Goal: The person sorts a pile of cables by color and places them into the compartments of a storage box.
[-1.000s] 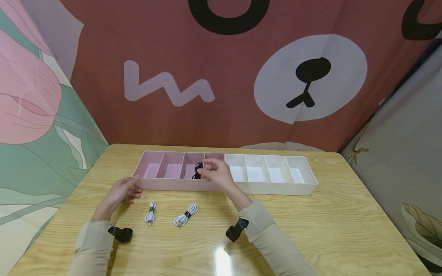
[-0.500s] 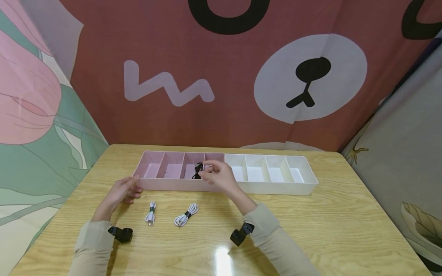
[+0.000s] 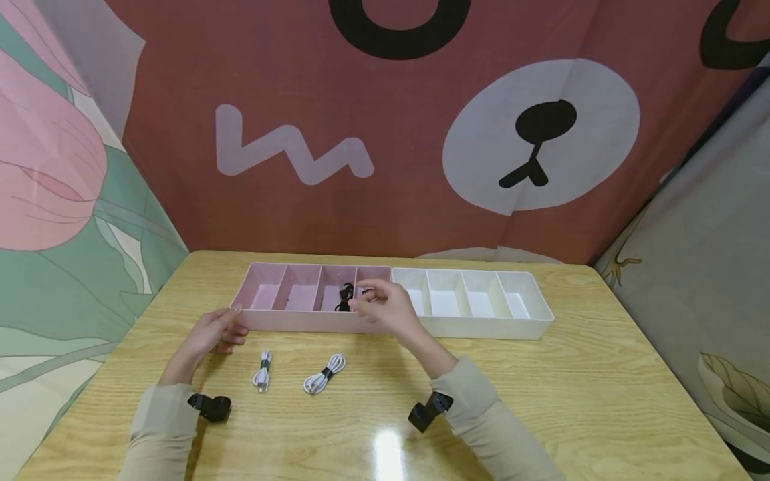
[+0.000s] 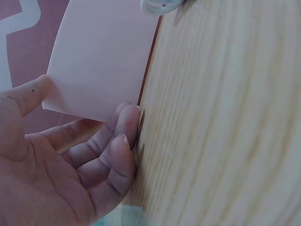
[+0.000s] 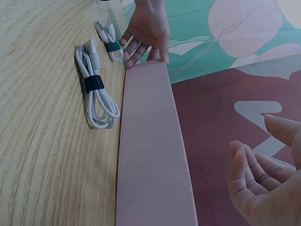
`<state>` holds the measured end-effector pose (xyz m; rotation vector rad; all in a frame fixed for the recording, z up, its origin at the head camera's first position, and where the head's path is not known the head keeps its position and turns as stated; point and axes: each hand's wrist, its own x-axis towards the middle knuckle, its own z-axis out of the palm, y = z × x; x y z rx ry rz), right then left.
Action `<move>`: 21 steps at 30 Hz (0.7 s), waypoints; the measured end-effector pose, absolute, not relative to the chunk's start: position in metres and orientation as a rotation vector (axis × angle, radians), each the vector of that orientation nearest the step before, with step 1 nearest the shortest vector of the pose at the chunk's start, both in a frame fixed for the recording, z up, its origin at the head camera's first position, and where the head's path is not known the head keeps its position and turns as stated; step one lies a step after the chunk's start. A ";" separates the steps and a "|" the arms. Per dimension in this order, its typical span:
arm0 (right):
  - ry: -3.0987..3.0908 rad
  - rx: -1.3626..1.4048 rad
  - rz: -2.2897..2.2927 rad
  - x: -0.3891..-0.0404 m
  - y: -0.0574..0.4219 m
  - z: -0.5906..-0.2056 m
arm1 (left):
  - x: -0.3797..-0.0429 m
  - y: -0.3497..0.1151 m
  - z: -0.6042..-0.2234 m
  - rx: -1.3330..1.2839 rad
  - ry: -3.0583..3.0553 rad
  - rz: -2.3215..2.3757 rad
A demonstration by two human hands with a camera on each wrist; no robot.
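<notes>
At the left front corner of the pink divided box (image 3: 301,321), my left hand (image 3: 212,334) holds on, thumb on the upper edge and curled fingers around the end, as the left wrist view (image 4: 89,160) shows. My right hand (image 3: 388,308) hovers over the pink box's right end with loosely bent fingers and nothing between them; the right wrist view (image 5: 263,174) shows thumb and fingertips apart. A bundled black cable (image 3: 345,298) lies in the third compartment from the left. Something dark in the rightmost pink compartment is mostly hidden by the right hand.
A white divided box (image 3: 481,329) stands end to end with the pink one. Two white cables lie on the wooden table (image 3: 589,401) in front: a smaller bundle (image 3: 262,372) at left and a larger one (image 3: 325,374) with a black strap. Printed cloth (image 3: 289,214) hangs behind.
My right hand has drawn slightly right, away from the black cable, its forearm shifting right and toward me. My left hand, the boxes and the white cables stay put.
</notes>
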<state>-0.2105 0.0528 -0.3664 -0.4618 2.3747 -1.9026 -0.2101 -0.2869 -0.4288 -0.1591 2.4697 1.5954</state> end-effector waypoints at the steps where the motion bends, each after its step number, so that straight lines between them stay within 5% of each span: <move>1: 2.375 -0.461 -1.896 -0.210 0.054 -0.366 | -0.210 -0.287 -0.429 -0.159 2.471 1.592; 21: 2.362 -0.495 -1.787 -0.195 0.069 -0.355 | -0.210 -0.287 -0.429 -0.167 2.474 1.576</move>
